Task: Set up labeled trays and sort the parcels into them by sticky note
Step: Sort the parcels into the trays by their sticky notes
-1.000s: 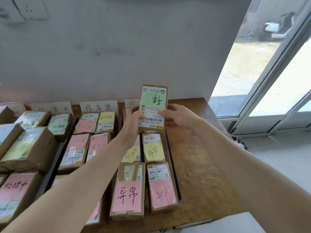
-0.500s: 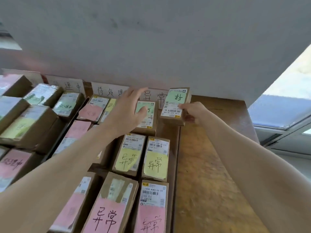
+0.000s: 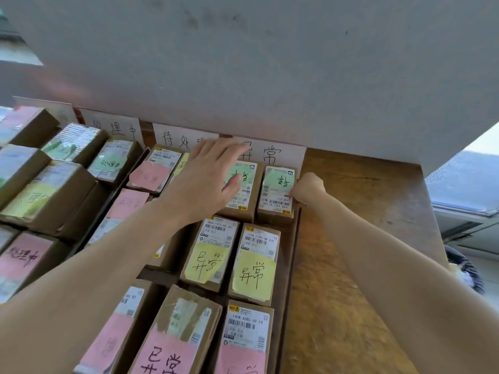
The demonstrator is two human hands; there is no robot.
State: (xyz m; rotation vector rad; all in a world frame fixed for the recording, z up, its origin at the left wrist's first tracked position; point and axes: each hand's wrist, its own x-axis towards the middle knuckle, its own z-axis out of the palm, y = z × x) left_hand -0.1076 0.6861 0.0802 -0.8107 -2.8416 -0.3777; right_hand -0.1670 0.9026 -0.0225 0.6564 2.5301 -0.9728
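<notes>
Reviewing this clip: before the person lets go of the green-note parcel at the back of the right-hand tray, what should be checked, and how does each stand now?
1. Parcel with green note inside the right tray: ok.
2. Tray label card reads 异常: ok.
3. Parcel's note matches the label: cannot tell, upside down.
4. Parcel lies flat beside its neighbour parcel: ok.
5. Right hand off the parcel: not ok, touching its edge.
6. Left hand clear of the neighbour: not ok, resting on it.

Right hand (image 3: 309, 188) grips green-noted parcel (image 3: 276, 194) at tray's (image 3: 293, 255) far right corner; left hand (image 3: 208, 179) rests flat on neighbouring parcel (image 3: 243, 194).
</notes>
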